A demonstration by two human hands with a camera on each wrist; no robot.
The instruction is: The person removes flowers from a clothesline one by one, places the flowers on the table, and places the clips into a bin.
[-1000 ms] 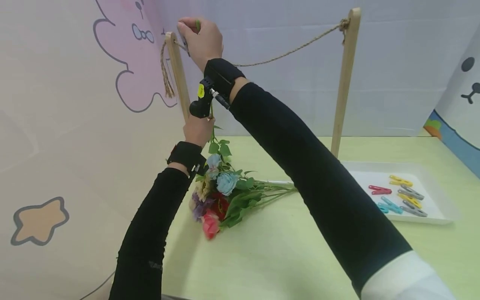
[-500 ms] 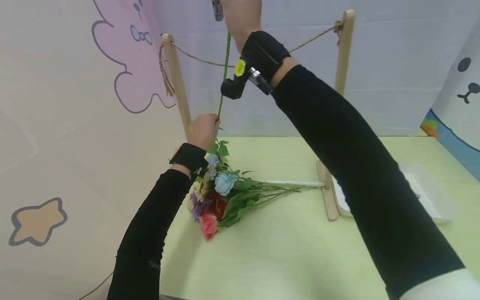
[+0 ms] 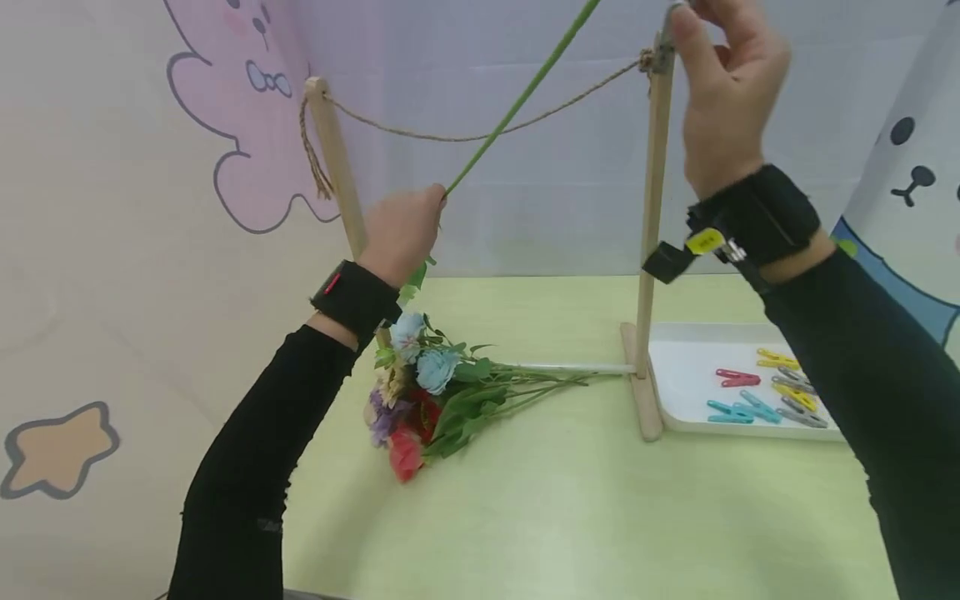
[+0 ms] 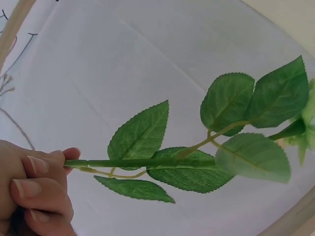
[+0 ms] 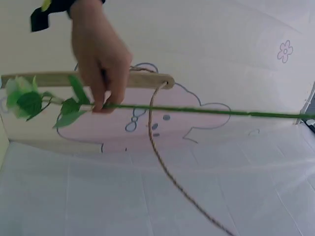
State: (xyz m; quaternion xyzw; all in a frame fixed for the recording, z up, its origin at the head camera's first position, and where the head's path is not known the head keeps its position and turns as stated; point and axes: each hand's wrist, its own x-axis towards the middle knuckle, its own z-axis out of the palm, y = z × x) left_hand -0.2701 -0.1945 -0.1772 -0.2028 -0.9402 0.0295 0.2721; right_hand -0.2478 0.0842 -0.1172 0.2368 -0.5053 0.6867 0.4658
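Note:
My left hand (image 3: pixel 405 237) pinches the green stem (image 3: pixel 525 92) of an artificial flower between thumb and fingers. In the right wrist view the pale flower head (image 5: pixel 20 98) lies beyond the fist, and the stem passes in front of the rope. Serrated leaves (image 4: pixel 138 130) fill the left wrist view beside the fingers. My right hand (image 3: pixel 731 92) is raised by the right post and pinches a grey clothespin (image 3: pixel 664 48), partly hidden by the fingers. The stem's end leaves the head view at the top, apart from my right hand.
A twine rope (image 3: pixel 420 135) sags between the left post (image 3: pixel 337 158) and the right post (image 3: pixel 652 183). On the table (image 3: pixel 540 492) lies a bunch of artificial flowers (image 3: pixel 437 371). A white tray (image 3: pixel 678 400) holds several coloured clothespins (image 3: pixel 738 377) at right.
My right hand has swung from the left post over to the right post with the grey clothespin. The left hand has risen slightly, and the stem now leans to the right.

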